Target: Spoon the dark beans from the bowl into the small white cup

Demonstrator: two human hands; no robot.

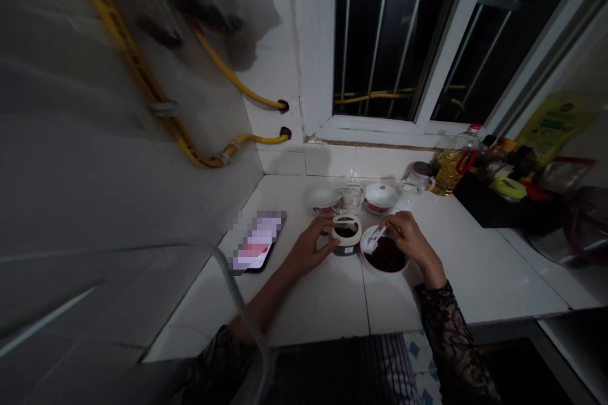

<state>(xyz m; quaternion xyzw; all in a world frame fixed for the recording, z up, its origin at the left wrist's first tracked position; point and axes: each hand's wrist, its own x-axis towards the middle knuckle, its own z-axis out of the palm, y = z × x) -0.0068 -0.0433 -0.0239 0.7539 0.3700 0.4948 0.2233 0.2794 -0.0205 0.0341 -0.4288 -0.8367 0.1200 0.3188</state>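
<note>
My left hand [312, 247] has its thumb and fingers around the left side of a small jar [347, 248] with a pale rim and dark contents. In my right hand [407, 237] is a white spoon [375, 238], pinched by its handle. The spoon's lower end is over the left part of a white bowl [365, 252] with a pink rim. Dark brown contents [387, 256] lie in this bowl. The jar stands just left of the bowl, and both are on the white tiled counter.
Behind the jar stand two bowls [381, 197] [319, 198] and a clear container [350, 198]. A phone [259, 243] lies at the left. Farther right are a glass jar [422, 176], an oil bottle [450, 168] and a dark box [489, 202] of condiments.
</note>
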